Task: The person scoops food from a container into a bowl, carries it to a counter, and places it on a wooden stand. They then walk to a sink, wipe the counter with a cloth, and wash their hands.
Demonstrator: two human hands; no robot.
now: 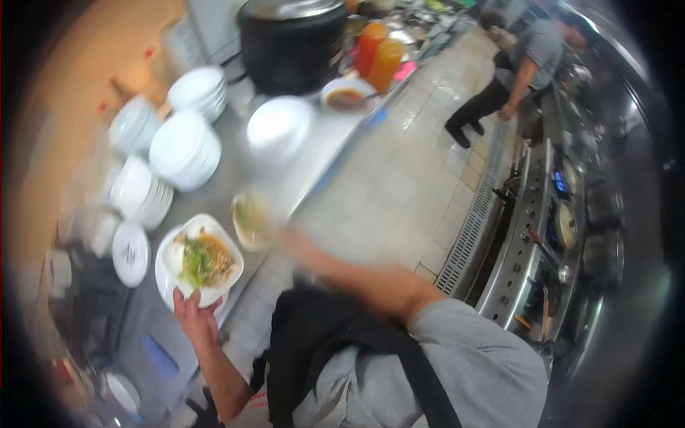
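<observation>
A squarish white bowl (175,251) holds chopped greens, what look like chopped nuts and a brown sauce. It sits on a round white plate (161,278). At the bowl's near edge, my left hand (198,317) grips the rim, with its fingers partly beneath. My right hand (289,242) is smeared by motion beside a small dish (247,220) with pale green contents. Whether its fingers hold that dish cannot be made out.
Stacks of white bowls (185,151) line the counter's left. A black pot (292,46), a bowl of brown sauce (347,98) and orange bottles (386,58) stand farther back. A co-worker (528,64) is near the stove (524,235) on the right.
</observation>
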